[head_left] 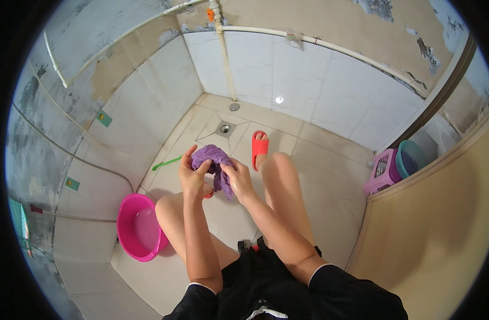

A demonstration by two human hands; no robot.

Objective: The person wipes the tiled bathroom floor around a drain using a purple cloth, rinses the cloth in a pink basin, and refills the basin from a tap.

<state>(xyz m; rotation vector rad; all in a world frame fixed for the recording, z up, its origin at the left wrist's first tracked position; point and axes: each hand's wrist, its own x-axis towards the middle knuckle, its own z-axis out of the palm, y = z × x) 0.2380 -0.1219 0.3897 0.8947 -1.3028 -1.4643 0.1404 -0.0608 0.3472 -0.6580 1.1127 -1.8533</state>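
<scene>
A bunched purple cloth (212,154) hangs between my two hands, in front of my knees and above the tiled floor. My left hand (192,175) grips its left side, with the thumb pressed on the front of the cloth. On the other side, my right hand (238,178) pinches the cloth, and a loose end dangles below, between the hands. The folds hide some of my fingertips.
A pink basin (141,228) stands on the floor by my left knee. Behind my left hand lies a green-handled tool (167,162), near a floor drain (225,128). At right, a pink stool (382,172) and a teal basin (411,159) stand beside a wooden door (426,229).
</scene>
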